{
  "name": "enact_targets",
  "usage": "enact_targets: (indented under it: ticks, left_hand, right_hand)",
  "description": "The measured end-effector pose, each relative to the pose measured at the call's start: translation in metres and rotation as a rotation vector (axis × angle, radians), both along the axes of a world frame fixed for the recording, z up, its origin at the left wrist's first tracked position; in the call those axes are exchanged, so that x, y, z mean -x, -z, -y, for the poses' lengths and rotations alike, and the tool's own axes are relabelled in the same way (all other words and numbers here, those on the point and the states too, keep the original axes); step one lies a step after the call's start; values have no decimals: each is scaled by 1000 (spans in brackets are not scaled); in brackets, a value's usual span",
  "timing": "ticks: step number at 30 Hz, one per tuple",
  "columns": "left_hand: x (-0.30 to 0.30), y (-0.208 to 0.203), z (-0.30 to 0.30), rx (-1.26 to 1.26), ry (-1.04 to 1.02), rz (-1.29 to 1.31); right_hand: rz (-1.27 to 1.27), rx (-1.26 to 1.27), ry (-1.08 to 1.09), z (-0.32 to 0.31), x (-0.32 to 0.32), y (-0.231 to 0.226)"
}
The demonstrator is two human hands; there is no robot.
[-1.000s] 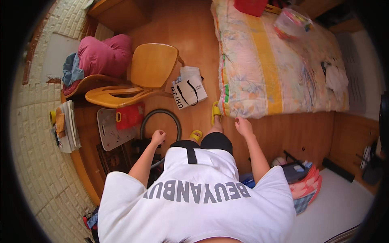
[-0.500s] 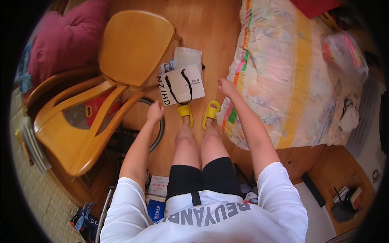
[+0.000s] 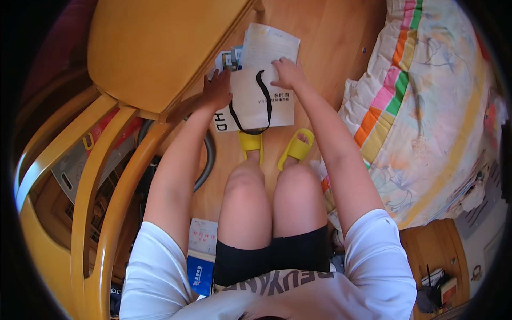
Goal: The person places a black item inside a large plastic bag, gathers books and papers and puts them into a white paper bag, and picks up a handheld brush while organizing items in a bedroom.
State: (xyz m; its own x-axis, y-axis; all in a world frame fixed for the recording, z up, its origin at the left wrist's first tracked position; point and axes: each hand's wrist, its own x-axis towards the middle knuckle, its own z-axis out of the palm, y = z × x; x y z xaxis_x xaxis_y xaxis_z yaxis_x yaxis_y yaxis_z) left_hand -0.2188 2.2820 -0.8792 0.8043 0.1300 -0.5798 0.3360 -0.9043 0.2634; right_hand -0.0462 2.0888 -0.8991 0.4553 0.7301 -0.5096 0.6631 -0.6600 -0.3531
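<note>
On the floor in front of my feet lies a white paper bag (image 3: 253, 104) with black cord handles. Papers and a white printed sheet (image 3: 272, 47) stick out at its far end. My left hand (image 3: 217, 89) is over the bag's left side, fingers spread toward the papers. Above the bag's right far corner is my right hand (image 3: 288, 73), fingers apart and somewhat bent, with nothing visible in them. Whether either hand touches the bag, I cannot tell. Yellow slippers (image 3: 296, 146) are on my feet at the bag's near edge.
A wooden chair (image 3: 154, 48) stands close on the left, its slatted back toward me. On the right, a bed with a floral quilt (image 3: 405, 106) bounds the wooden floor (image 3: 330, 32). A grey curved tube (image 3: 209, 160) and a blue box (image 3: 200, 274) lie left of my legs.
My body has bent lower, so the chair, bag and bed look nearer. Both hands have moved forward to the bag, and their fingers have spread.
</note>
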Motion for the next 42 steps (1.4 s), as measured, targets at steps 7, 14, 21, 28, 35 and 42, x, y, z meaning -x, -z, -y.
enact_targets:
  ticks: [7, 14, 21, 28, 35, 42]
  left_hand:
    - [20, -22, 12, 317, -83, 203]
    - [61, -101, 64, 267, -91, 232]
    - [125, -154, 107, 212, -80, 149]
    - [115, -128, 152, 101, -60, 128]
    - [-17, -98, 176, -27, -239, 30]
    - [-50, -57, 248, 152, -78, -160]
  right_hand:
    - [-170, -419, 87, 34, 34, -55]
    - [-115, -403, 93, 69, 104, -108]
    - [-107, -333, 60, 118, 200, -154]
    - [-249, -105, 110, 152, 231, -162]
    - [-367, -72, 510, 148, 256, -177]
    - [-307, -86, 686, 173, 269, -165]
